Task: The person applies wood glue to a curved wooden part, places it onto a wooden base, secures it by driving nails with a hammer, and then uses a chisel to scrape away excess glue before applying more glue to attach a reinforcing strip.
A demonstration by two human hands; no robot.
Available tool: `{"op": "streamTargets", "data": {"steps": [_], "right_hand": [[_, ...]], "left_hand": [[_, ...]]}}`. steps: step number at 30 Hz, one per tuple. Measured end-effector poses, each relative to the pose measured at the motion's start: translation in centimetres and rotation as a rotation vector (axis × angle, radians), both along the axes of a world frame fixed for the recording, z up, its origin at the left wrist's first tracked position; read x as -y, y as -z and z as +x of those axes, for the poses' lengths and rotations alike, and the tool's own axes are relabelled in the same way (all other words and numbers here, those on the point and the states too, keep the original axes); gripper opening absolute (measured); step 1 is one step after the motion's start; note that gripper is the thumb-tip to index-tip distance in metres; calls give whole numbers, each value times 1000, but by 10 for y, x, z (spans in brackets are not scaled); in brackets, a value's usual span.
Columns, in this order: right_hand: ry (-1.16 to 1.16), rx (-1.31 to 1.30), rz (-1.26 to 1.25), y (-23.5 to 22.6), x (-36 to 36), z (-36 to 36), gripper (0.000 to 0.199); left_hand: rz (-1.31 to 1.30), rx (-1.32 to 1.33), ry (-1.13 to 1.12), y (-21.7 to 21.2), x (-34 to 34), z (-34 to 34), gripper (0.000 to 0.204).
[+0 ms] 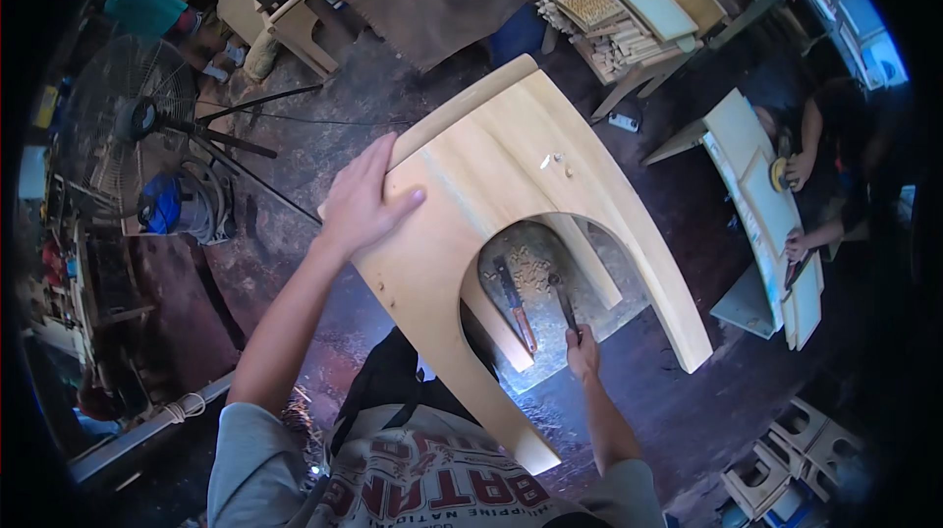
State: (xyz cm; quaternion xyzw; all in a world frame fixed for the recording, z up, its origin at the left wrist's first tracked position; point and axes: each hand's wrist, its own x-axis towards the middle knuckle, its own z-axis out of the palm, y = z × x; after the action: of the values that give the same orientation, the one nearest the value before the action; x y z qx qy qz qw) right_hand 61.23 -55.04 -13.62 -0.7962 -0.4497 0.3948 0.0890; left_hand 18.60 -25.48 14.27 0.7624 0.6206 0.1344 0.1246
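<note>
the arched wooden frame (491, 174) was the largest thing in view, a pale, smooth-sanded piece of furniture with a broad top face, a raised rail along its upper-left edge, a round-headed cut-out below and two legs splaying toward the person; a few small dowels or plugs sat on its face near the middle; it stood tilted over the dark workshop floor, just in front of the person's body; the left hand (363, 204) lay flat on the frame's left corner, fingers spread over the edge, pressing rather than clutching; seen through the arch, the right hand (582, 351) was closed around the handle of a slim dark tool (564, 304), pointing up under the curve; beside it a chisel (516, 307) with a reddish handle lay on a grey mat (589, 327) strewn with wood chips.
</note>
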Motion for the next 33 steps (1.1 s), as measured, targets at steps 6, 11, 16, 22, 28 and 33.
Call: {"op": "streamTargets", "data": {"steps": [6, 11, 16, 22, 28, 33], "right_hand": [[117, -535, 429, -211, -31, -73, 23], [143, -185, 708, -300, -113, -107, 30], [2, 26, 660, -316, -148, -99, 39], [159, 124, 671, -337, -151, -127, 37], [48, 212, 549, -328, -154, -117, 37], [126, 137, 676, -338, -146, -134, 34]], "left_hand": [[77, 18, -130, -4, 7, 1, 84], [91, 33, -147, -8, 13, -3, 83], [107, 53, -164, -7, 14, -5, 83], [80, 62, -172, -13, 19, -9, 80], [101, 60, -193, -5, 19, -10, 80], [177, 62, -170, 2, 17, -14, 80]]}}
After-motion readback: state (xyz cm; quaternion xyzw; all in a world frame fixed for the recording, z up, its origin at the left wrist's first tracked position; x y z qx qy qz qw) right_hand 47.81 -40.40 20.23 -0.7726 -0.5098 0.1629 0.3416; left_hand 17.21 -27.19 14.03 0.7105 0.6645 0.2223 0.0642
